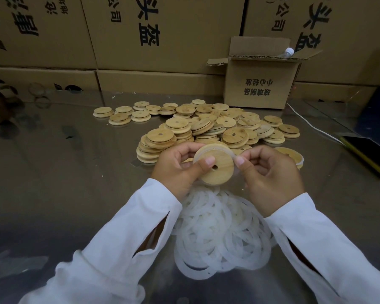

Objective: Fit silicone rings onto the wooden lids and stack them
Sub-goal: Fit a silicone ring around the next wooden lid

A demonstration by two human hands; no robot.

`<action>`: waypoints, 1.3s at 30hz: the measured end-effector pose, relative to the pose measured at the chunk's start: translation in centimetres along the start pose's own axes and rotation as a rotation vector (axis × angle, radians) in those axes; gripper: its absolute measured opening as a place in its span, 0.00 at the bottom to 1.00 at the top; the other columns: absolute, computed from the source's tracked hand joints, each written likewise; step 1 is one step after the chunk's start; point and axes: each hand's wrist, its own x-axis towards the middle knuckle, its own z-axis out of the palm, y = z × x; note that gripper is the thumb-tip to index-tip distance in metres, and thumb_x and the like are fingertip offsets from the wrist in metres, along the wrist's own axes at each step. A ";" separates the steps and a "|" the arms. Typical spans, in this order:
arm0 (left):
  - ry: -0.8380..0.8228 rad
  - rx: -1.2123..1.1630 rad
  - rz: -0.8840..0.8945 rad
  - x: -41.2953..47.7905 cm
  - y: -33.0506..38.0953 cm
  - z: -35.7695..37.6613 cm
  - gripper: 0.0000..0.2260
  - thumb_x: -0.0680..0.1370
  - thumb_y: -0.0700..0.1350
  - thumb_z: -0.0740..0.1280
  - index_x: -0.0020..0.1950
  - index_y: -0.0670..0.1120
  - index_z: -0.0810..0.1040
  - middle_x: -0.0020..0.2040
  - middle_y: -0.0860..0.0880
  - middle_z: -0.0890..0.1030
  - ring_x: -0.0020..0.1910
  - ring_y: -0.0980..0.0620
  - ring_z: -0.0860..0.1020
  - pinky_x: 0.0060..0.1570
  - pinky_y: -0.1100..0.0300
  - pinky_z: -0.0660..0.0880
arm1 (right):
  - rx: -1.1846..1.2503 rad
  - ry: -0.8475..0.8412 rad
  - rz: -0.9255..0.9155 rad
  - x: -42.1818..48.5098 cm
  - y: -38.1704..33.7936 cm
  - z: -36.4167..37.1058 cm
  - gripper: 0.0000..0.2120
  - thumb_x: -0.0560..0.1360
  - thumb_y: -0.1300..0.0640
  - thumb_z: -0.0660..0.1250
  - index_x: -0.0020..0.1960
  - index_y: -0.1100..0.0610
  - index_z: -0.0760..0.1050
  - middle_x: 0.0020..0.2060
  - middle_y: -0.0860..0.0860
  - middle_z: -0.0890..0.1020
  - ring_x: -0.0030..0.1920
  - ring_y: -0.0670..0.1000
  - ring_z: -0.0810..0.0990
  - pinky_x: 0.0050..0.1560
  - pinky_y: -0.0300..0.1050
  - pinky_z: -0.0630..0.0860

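Visitor: Hands are doing what, exactly?

Guide: The left hand is gripping a wooden lid above the table, its fingers curling round the rim, the thumb pressing on the face beside the small hole. The right hand is pinching a silicone ring between thumb and curled fingers at the lid's right edge.

Visitor: Where is that ring sitting?

Guide: It is arching over the lid's top rim, running from the left side across to the pinch. Whether it is seating all the way round underneath, I cannot tell.

Visitor: And the rest of the stock?

Guide: Loose rings are lying in a white heap on the table right below the hands, between the white sleeves. Bare lids are piling up just behind the hands, some in short stacks, others spreading singly toward the back left. One ringed lid is lying just right of the right hand. Farther back a small open box is standing with a bottle poking out, in front of big cartons.
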 end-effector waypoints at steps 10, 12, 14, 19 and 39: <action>0.026 0.057 0.032 -0.2 0.1 0.5 0.07 0.71 0.33 0.68 0.47 0.42 0.78 0.42 0.47 0.81 0.37 0.58 0.80 0.38 0.66 0.77 | 0.098 -0.064 0.062 0.1 -0.3 -0.1 0.08 0.73 0.63 0.66 0.35 0.56 0.75 0.26 0.48 0.76 0.22 0.39 0.71 0.26 0.28 0.68; 0.023 0.049 0.009 -0.1 0.0 0.4 0.07 0.71 0.34 0.68 0.46 0.43 0.78 0.42 0.47 0.81 0.39 0.55 0.80 0.41 0.63 0.78 | 0.107 -0.066 0.069 0.0 -0.3 -0.1 0.09 0.73 0.63 0.66 0.35 0.56 0.74 0.26 0.49 0.76 0.21 0.40 0.70 0.24 0.30 0.68; 0.018 0.045 -0.016 0.0 -0.1 0.2 0.07 0.71 0.34 0.69 0.46 0.44 0.79 0.42 0.47 0.81 0.42 0.52 0.79 0.45 0.58 0.78 | 0.083 -0.062 0.054 0.0 -0.3 -0.2 0.08 0.73 0.63 0.67 0.35 0.55 0.75 0.27 0.49 0.76 0.21 0.42 0.70 0.24 0.30 0.69; 0.007 0.044 -0.040 0.1 0.0 0.1 0.07 0.71 0.36 0.69 0.44 0.47 0.80 0.42 0.49 0.82 0.43 0.52 0.80 0.47 0.54 0.78 | 0.037 -0.056 0.038 0.1 -0.3 -0.4 0.07 0.72 0.62 0.67 0.36 0.55 0.75 0.27 0.49 0.76 0.21 0.42 0.72 0.26 0.30 0.70; -0.026 -0.249 -0.287 0.2 0.0 0.0 0.07 0.71 0.36 0.66 0.48 0.40 0.79 0.36 0.47 0.84 0.36 0.53 0.83 0.35 0.61 0.80 | 0.148 0.072 0.267 0.8 0.3 -0.8 0.08 0.75 0.49 0.63 0.44 0.52 0.77 0.23 0.44 0.76 0.21 0.41 0.71 0.31 0.37 0.71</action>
